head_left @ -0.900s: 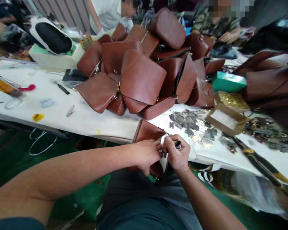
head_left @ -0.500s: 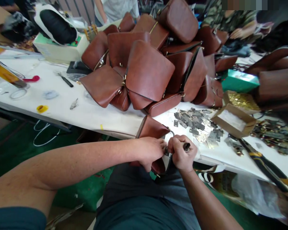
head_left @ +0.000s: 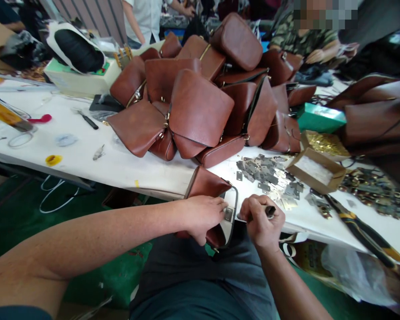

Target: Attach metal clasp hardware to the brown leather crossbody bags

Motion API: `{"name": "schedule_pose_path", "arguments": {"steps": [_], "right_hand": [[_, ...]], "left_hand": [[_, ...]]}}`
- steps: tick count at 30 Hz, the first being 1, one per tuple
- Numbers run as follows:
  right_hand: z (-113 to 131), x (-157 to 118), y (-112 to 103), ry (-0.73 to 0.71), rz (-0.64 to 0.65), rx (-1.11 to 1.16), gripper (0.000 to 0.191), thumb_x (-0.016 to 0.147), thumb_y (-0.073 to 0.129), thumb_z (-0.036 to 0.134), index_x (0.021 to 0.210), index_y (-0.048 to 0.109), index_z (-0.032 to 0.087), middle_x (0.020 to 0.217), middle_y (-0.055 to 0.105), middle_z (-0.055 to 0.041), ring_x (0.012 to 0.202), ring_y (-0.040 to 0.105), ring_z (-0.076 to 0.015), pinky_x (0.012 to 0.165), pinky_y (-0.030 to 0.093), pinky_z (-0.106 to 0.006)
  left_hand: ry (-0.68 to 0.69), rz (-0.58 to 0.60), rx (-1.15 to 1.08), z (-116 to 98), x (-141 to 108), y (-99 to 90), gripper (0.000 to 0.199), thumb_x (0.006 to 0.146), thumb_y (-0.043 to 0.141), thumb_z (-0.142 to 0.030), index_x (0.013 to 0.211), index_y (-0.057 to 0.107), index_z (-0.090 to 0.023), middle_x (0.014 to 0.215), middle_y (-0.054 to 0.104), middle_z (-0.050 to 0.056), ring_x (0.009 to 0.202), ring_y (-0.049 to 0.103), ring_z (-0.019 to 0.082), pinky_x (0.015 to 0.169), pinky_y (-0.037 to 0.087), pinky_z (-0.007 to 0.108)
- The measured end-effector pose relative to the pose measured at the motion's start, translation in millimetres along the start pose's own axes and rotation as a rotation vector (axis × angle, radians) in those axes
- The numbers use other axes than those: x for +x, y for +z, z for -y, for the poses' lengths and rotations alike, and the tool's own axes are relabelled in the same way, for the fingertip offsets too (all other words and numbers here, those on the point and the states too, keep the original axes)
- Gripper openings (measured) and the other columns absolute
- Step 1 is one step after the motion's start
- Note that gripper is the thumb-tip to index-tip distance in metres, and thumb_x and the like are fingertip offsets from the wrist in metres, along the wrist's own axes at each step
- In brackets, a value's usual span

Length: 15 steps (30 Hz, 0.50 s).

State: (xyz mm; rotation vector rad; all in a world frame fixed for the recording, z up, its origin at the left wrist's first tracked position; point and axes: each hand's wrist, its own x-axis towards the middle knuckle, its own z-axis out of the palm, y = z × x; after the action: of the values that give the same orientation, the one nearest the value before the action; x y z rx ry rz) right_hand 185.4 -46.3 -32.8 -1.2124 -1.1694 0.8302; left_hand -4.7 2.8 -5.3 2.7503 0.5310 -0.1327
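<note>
A small brown leather handbag (head_left: 208, 183) lies at the table's front edge, above my lap, its dark-edged opening turned to the right. My left hand (head_left: 205, 215) grips it, fingers over the pale inner side and thumb lower down. By those fingertips a small metal plate (head_left: 229, 214) sits on the pale surface. Just right of the opening, apart from the bag, my right hand (head_left: 262, 222) is closed around a short dark cylindrical tool (head_left: 270, 212). Most of this tool is hidden in the fist, so its exact kind is unclear.
A heap of brown handbags (head_left: 200, 106) fills the table's middle. To the right lie loose metal plates (head_left: 266, 173), a cardboard box (head_left: 316, 169), a green box (head_left: 322, 118) and black-yellow pliers (head_left: 363, 231). Yellow tape (head_left: 54, 160) lies left. Other people work across the table.
My right hand has drawn back to the right, away from the bag, with the tool still in it. The metal plate now shows more clearly. My left hand stays on the bag.
</note>
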Motion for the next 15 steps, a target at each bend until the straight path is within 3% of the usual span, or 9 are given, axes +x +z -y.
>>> {"name": "schedule_pose_path", "arguments": {"steps": [3,7,12,15], "right_hand": [[-5.6,-28.9,-15.3,0.287,-0.093,-0.026,0.042,0.091,0.07,0.051,0.067,0.05,0.024,0.05,0.051,0.005,0.045,0.045,-0.0125,0.046,0.037,-0.026],[-24.6,-72.2,-17.1,0.611,0.017,-0.12,0.044,0.081,0.076,0.062,0.074,0.061,0.021,0.049,0.051,0.0044,0.046,0.045,-0.0135,0.045,0.036,-0.025],[-40.9,-92.7,-8.4,0.642,-0.093,-0.074,0.044,0.071,0.084,0.057,0.083,0.064,0.02,0.058,0.053,0.0054,0.05,0.046,-0.0125,0.045,0.038,-0.024],[-37.5,-94.1,-10.1,0.667,-0.009,0.05,0.044,0.073,0.081,0.056,0.091,0.068,0.018,0.063,0.056,0.0048,0.051,0.047,-0.0122,0.047,0.04,-0.024]], "left_hand": [[0.046,0.038,0.09,-2.3,-1.2,-1.0,0.09,0.059,0.085,-0.045,0.133,0.063,-0.001,0.154,0.051,0.028,0.14,0.049,0.039,0.119,0.039,0.04],[0.033,0.055,0.133,-7.9,-2.9,0.5,0.094,0.059,0.085,-0.047,0.138,0.059,-0.002,0.159,0.046,0.026,0.147,0.043,0.036,0.124,0.032,0.037],[0.016,0.025,0.199,-20.0,-7.9,1.7,0.095,0.061,0.085,-0.05,0.14,0.057,-0.004,0.16,0.044,0.026,0.148,0.042,0.035,0.123,0.03,0.04],[0.001,-0.051,0.209,-33.2,-15.9,-2.8,0.091,0.066,0.082,-0.058,0.139,0.058,-0.008,0.153,0.053,0.023,0.139,0.05,0.036,0.115,0.035,0.046]]}}
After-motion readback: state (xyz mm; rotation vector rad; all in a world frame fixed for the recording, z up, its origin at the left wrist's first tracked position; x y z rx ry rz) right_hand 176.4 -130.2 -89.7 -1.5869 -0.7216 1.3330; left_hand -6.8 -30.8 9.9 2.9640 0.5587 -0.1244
